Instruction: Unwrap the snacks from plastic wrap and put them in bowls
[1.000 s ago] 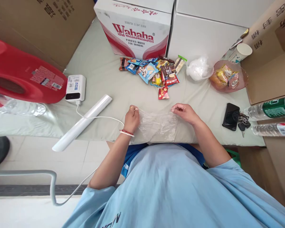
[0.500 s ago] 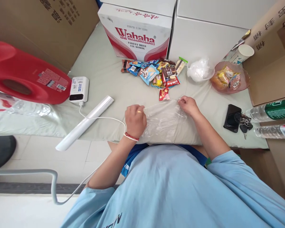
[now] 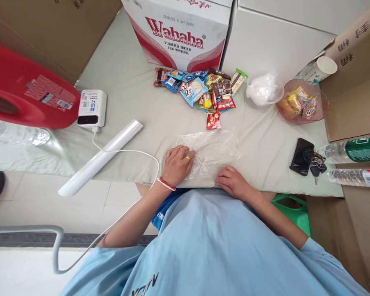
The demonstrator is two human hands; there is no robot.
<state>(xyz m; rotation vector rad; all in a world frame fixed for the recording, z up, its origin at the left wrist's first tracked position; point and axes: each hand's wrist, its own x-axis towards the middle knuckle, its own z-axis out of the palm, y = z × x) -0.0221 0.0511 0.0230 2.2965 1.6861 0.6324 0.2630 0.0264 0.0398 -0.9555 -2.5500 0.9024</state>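
Likely the thin bag (image 3: 214, 150) creases or slides off the edge, since left hand (image 3: 178, 164) and right hand (image 3: 232, 183) only press it flat, gripping nothing.

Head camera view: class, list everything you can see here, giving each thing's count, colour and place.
clear plastic bag: one, transparent, flat near table edge
snack packets: a pile, mixed colours, before the Wahaha box
Wahaha box: one, white and red, back centre
pink bag of snacks: one, right
paper cup: one, white, far right
phone: one, black, right, keys beside it
power bank: one, white, left
roll of bags: one, white, left
left hand: on the bag's left part
right hand: at the bag's near edge
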